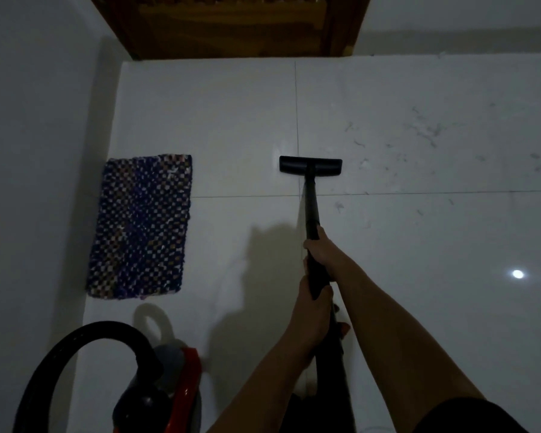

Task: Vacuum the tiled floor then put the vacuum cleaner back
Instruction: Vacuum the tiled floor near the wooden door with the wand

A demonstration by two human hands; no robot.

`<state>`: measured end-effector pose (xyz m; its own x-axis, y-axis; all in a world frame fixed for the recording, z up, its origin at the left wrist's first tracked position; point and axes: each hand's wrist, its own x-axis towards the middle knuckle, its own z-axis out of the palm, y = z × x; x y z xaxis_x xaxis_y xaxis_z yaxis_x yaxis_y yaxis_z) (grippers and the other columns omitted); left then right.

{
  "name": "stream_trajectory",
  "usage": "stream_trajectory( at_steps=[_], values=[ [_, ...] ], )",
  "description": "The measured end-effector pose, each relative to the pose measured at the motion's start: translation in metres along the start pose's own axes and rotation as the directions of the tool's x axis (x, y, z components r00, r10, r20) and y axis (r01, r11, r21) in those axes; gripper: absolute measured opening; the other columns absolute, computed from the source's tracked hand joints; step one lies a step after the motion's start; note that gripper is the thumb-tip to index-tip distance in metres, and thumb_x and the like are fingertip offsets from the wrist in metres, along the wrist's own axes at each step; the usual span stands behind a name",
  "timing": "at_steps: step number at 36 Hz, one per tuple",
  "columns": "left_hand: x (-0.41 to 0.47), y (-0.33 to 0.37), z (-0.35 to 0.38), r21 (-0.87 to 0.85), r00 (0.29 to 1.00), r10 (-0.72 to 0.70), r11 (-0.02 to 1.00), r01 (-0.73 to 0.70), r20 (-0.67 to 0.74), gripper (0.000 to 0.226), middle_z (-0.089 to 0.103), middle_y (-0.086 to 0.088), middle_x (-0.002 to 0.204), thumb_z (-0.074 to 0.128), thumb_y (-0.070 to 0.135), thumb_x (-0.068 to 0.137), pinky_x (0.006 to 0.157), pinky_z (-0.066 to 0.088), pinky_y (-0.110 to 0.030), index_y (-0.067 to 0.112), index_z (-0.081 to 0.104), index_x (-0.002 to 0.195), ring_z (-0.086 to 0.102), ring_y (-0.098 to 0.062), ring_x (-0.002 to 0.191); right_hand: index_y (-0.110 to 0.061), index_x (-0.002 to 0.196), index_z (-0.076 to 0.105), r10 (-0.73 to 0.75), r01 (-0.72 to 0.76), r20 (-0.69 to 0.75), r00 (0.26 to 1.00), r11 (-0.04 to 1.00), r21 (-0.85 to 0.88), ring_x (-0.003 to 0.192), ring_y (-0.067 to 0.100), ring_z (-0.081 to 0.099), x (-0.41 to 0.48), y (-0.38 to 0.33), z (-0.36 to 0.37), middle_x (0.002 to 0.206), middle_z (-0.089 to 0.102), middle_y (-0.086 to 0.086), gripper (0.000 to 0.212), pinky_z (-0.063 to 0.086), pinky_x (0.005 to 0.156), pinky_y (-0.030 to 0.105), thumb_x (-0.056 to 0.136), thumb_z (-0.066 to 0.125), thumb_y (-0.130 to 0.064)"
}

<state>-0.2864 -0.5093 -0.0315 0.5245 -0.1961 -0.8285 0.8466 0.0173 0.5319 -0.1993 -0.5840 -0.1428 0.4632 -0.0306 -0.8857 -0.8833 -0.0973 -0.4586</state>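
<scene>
A black vacuum wand (312, 207) runs from my hands to a flat black floor head (310, 165) resting on the white tiled floor (434, 245), across a tile joint. My right hand (324, 251) grips the wand higher up the tube. My left hand (313, 303) grips it just below, nearer my body. The red and grey vacuum body (172, 382) sits at the bottom left, with its black hose (85, 332) arching up and over it. Dust and hair strands lie on the tile to the right of the floor head.
A blue checked woven mat (141, 226) lies against the left wall (38, 182). A wooden door (231, 23) stands at the far end. My foot (344, 328) shows under my arms. A light glare spot (518, 274) reflects on the floor at right.
</scene>
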Motion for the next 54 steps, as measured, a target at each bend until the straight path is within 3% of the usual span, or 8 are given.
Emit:
stream_trajectory(
  at_steps=[8,13,22,28,34,43,45,54],
  values=[
    [0.032,0.037,0.033,0.048,1.000,0.020,0.999,-0.020,0.007,0.039,0.053,-0.011,0.092,0.034,0.020,0.102,0.039,0.044,-0.010,0.020,0.029,0.140,0.051,-0.014,0.066,-0.035,0.152,0.006,0.014,-0.014,0.000,1.000,1.000,0.009,0.051,0.020,0.049,0.025,-0.036,-0.040,0.073,0.050,0.012,0.071,0.043,0.042,0.028,0.097,0.041,-0.007],
    [0.063,0.079,0.052,0.005,1.000,-0.002,1.000,0.002,-0.001,0.034,0.051,-0.013,0.085,0.037,0.024,0.101,0.040,0.044,-0.015,0.019,0.036,0.135,0.049,-0.015,0.059,-0.036,0.152,0.003,0.017,-0.017,0.007,1.000,1.000,0.020,0.050,0.019,0.048,0.049,-0.078,-0.070,0.072,0.049,0.011,0.072,0.042,0.036,0.022,0.097,0.041,-0.007],
    [0.118,0.159,0.092,-0.062,0.999,-0.032,0.998,0.029,-0.035,0.024,0.050,-0.013,0.091,0.039,0.027,0.100,0.041,0.045,-0.017,0.026,0.042,0.125,0.050,-0.017,0.063,-0.038,0.152,0.000,0.032,-0.033,-0.011,0.999,0.997,-0.074,0.051,0.019,0.050,0.090,-0.159,-0.121,0.076,0.051,0.010,0.075,0.041,0.038,0.021,0.097,0.043,-0.010],
    [0.158,0.201,0.098,-0.058,0.998,-0.038,0.998,0.036,-0.041,0.027,0.051,-0.009,0.080,0.040,0.024,0.100,0.042,0.046,-0.020,0.025,0.041,0.127,0.052,-0.016,0.063,-0.037,0.152,-0.002,0.029,-0.031,-0.021,0.999,0.995,-0.091,0.050,0.019,0.049,0.115,-0.207,-0.138,0.074,0.051,0.010,0.077,0.041,0.039,0.023,0.097,0.043,-0.007],
    [0.198,0.252,0.089,-0.070,0.999,-0.033,0.997,0.032,-0.007,0.015,0.049,-0.010,0.080,0.040,0.023,0.100,0.042,0.045,-0.021,0.028,0.044,0.113,0.050,-0.017,0.060,-0.034,0.152,0.001,-0.020,0.010,-0.081,0.996,0.993,-0.121,0.053,0.017,0.050,0.144,-0.264,-0.145,0.084,0.054,0.010,0.073,0.041,0.041,0.021,0.097,0.043,-0.010],
    [0.243,0.320,0.088,-0.105,1.000,-0.003,0.994,0.006,0.027,0.024,0.050,-0.008,0.081,0.042,0.029,0.100,0.039,0.043,-0.020,0.026,0.043,0.123,0.048,-0.017,0.059,-0.031,0.153,0.001,-0.069,0.046,-0.119,0.990,0.982,-0.183,0.058,0.016,0.052,0.181,-0.339,-0.160,0.117,0.059,0.020,0.071,0.038,0.044,0.022,0.097,0.043,-0.014],
    [0.250,0.330,0.088,-0.101,0.999,-0.007,0.995,0.010,0.032,0.023,0.050,-0.008,0.081,0.041,0.028,0.100,0.038,0.043,-0.018,0.027,0.043,0.122,0.048,-0.017,0.059,-0.032,0.153,0.002,-0.068,0.046,-0.126,0.990,0.985,-0.168,0.058,0.017,0.052,0.187,-0.348,-0.163,0.110,0.058,0.019,0.072,0.039,0.044,0.023,0.097,0.043,-0.014],
    [0.279,0.348,0.093,-0.071,0.998,-0.012,0.997,0.016,0.057,0.026,0.048,-0.007,0.075,0.040,0.024,0.100,0.039,0.044,-0.019,0.024,0.041,0.126,0.048,-0.015,0.057,-0.031,0.153,0.005,-0.055,0.044,-0.159,0.986,0.996,-0.072,0.055,0.018,0.050,0.203,-0.367,-0.179,0.106,0.053,0.018,0.070,0.033,0.027,0.010,0.097,0.041,-0.009]
  ],
)
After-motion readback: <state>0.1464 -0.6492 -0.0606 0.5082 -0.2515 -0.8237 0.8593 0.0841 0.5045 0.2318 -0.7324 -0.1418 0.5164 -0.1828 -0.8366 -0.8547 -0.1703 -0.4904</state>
